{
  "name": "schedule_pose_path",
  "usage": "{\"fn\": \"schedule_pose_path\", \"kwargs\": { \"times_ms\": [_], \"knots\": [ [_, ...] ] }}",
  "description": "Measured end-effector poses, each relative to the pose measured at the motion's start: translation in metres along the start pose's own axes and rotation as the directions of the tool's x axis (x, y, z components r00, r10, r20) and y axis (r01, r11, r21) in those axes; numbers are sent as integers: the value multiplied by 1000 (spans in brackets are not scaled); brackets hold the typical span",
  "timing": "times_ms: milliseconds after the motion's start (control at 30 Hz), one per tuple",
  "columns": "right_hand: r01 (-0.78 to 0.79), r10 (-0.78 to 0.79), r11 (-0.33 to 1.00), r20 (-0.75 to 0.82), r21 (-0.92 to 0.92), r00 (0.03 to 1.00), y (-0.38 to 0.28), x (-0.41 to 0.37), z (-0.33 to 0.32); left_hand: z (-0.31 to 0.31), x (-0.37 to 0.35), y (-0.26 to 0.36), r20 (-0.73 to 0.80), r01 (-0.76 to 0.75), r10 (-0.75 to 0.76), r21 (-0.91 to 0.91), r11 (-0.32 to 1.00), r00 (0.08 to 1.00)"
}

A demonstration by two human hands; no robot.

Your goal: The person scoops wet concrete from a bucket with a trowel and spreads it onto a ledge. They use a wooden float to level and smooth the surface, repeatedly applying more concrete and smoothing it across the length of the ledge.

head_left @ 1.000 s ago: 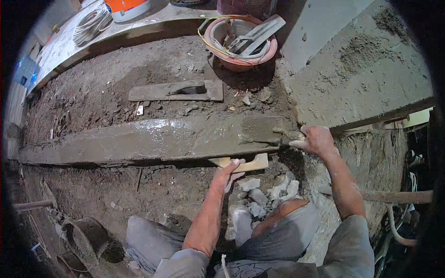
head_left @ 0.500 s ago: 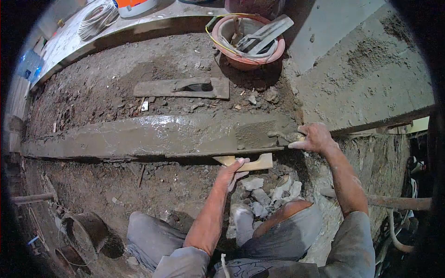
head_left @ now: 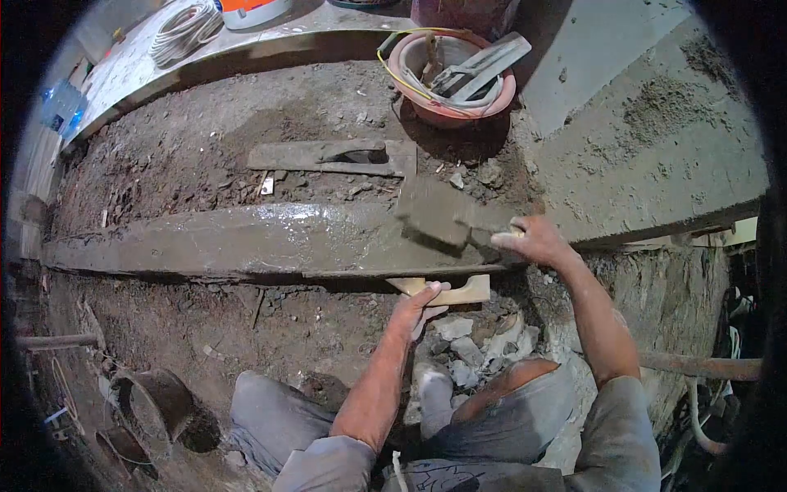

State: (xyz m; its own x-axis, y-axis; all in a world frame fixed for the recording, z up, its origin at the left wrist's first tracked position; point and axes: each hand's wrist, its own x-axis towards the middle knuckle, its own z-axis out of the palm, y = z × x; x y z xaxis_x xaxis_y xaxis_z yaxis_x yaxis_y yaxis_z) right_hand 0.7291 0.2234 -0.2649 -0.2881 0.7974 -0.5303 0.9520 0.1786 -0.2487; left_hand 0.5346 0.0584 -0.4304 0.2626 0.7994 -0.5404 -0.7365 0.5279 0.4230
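Right hand up at the right end of the wet mortar ledge, fingers closed tight on the grip of a trowel — its broad blade, smeared with motion, reaches left across the ledge's far edge. Whether it touches the surface, I cannot tell.

Down at the near edge, right of the middle, it's the left hand, well apart from the other and wrapped around a pale-handled float — the float's thin plate shows as a line along that edge.

Beyond the ledge, on the bed of soil, a long grey float lies flat near the far edge of the ledge. At the soil's far right corner, a pink tub carries tools, and broken rubble sits below the left hand, between the knees.
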Motion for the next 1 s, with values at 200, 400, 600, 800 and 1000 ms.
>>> {"fn": "schedule_pose_path", "kwargs": {
  "times_ms": [200,400,600,800,1000],
  "knots": [
    [-63,-96,932,-411,-358,907,-14,4,8,0,1,-1,6,0,0,5,1000,1000],
    [42,-108,983,-386,-176,916,-29,-1,8,-1,0,-1,4,10,-10,8,1000,1000],
    [304,-299,888,68,-346,952,-60,20,17,-3,4,-3,3,16,-16,-2,1000,1000],
    [297,-286,881,84,-369,954,-40,28,20,1,1,1,31,31,-32,22,999,999],
    [5,-41,955,-116,-297,992,49,-20,22,-4,4,-4,29,4,-5,24,1000,1000]
  ]
}}
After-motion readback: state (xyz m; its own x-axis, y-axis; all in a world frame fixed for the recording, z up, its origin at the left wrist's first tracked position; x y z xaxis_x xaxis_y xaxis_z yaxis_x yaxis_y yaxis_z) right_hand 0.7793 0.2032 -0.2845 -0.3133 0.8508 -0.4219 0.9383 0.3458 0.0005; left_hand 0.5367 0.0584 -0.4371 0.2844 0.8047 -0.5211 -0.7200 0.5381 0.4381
